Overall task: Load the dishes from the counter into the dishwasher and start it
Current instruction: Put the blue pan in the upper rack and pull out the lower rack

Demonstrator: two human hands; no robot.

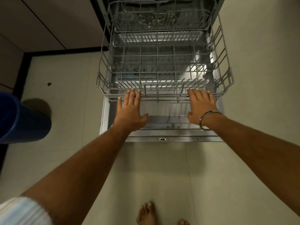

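Directly at the frame's centre, a left hand (131, 109) and a right hand (200, 105) are lying flat with straight fingers, their fingertips touching the front rim of the grey wire rack (164, 73). This rack is sticking out above the lowered dishwasher door (162, 133). A blue bin (22, 117) is standing at left.

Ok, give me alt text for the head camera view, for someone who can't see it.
Both hands, left hand and right hand, rest with straight fingers on the front rim of an empty grey wire dishwasher rack, pulled out over the open dishwasher door. A blue bin stands at left.
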